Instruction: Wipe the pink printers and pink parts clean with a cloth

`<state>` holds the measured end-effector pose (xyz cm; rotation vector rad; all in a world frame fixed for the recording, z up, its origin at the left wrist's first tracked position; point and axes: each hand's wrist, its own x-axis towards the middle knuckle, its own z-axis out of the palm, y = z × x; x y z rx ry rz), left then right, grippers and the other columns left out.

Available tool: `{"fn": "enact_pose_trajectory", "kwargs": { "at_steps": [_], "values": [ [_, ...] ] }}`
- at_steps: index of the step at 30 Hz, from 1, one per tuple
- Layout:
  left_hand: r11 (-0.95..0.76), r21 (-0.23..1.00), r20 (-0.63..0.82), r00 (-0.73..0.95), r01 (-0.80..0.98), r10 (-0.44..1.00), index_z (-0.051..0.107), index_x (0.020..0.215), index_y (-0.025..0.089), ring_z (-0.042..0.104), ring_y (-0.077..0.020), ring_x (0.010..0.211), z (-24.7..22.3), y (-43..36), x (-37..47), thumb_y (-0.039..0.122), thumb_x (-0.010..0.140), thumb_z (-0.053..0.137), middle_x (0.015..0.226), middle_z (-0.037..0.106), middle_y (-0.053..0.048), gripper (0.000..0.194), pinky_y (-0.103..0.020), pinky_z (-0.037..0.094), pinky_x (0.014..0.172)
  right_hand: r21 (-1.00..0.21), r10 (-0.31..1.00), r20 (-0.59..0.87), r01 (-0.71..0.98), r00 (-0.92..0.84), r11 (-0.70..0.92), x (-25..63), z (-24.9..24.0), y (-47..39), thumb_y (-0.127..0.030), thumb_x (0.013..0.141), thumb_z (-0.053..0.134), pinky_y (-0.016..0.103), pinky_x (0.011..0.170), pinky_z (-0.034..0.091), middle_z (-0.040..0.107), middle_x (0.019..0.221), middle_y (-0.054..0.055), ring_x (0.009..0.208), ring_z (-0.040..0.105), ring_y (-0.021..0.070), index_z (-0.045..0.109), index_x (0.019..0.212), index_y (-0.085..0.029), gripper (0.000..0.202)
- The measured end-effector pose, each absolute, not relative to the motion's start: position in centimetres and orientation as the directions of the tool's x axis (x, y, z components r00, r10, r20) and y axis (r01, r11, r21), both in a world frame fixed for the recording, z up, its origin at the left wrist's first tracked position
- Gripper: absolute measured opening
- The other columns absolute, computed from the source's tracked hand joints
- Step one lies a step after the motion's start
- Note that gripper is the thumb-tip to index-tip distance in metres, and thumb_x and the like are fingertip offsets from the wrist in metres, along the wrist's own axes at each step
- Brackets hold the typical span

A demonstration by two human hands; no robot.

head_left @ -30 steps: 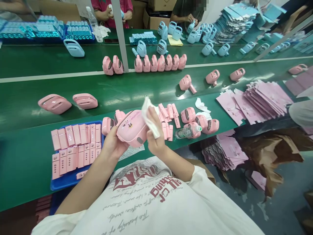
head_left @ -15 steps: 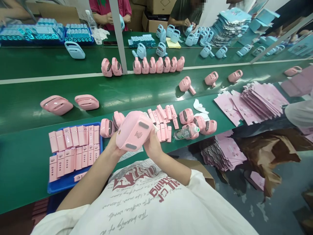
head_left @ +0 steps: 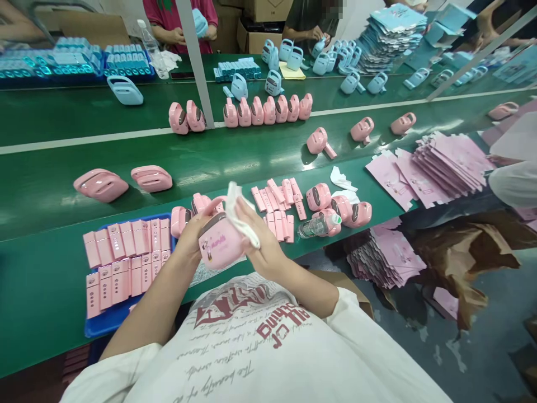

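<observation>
A pink device (head_left: 221, 244) with a handle on top and a printed picture on its face is held over the bench's near edge. My left hand (head_left: 189, 238) is closed round its left side. In my right hand (head_left: 264, 246) is a white cloth (head_left: 240, 215), pressed against the device's upper right side; the fingertips are partly hidden behind the cloth. Just behind the held device stand pink devices (head_left: 179, 221), partly covered by it. To the left, a blue tray (head_left: 109, 323) carries rows of pink slim boxes (head_left: 121, 277). Pink sticks (head_left: 274, 196) lie right of my hands.
On the right are a plastic bottle (head_left: 314, 226), several pink devices (head_left: 319, 197), crumpled tissue (head_left: 342, 179) and flat pink cartons (head_left: 448, 168). A green belt (head_left: 235, 154) crosses behind, bearing pink devices. A post (head_left: 196, 61) rises beyond it, and people sit across.
The device has turned from its underside to its printed face and sits slightly lower. The white cloth has come into view in my right hand, against the device.
</observation>
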<state>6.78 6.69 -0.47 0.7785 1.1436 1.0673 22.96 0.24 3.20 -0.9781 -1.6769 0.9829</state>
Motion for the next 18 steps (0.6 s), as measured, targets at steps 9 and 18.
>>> {"fn": "enact_pose_trajectory", "kwargs": {
  "at_steps": [9, 18],
  "values": [
    [0.358, 0.931, -0.365, -0.123, -0.071, 0.923, 0.05, 0.069, 0.019, 0.055, -0.0145, 0.062, 1.6, 6.1, 6.4, 0.026, 0.059, 0.06, 0.069, 0.058, 0.0, 0.016, -0.023, 0.041, 0.051, -0.983, 0.998, 0.047, -0.174, 0.052, 0.055, 22.0, -2.2, 3.3, -0.06, 0.07, 0.066, 0.046, 0.107, 0.04, 0.051, 0.138, 0.014, 0.128, 0.048, 0.0295, 0.043, 0.135, -0.02, 0.081],
    [0.127, 0.987, -0.112, 0.139, -0.102, 0.984, 0.067, 0.114, 0.018, 0.044, -0.0303, 0.127, 1.3, 5.4, 6.5, 0.073, 0.065, 0.058, 0.131, 0.054, -0.009, 0.073, -0.035, 0.039, 0.103, -0.641, 0.811, -0.477, -0.497, -0.34, -0.585, 20.9, -2.3, 5.1, -0.061, 0.081, 0.049, 0.037, 0.085, 0.054, 0.074, 0.099, 0.008, 0.098, 0.067, 0.025, 0.064, 0.099, -0.015, 0.051]
  ]
}}
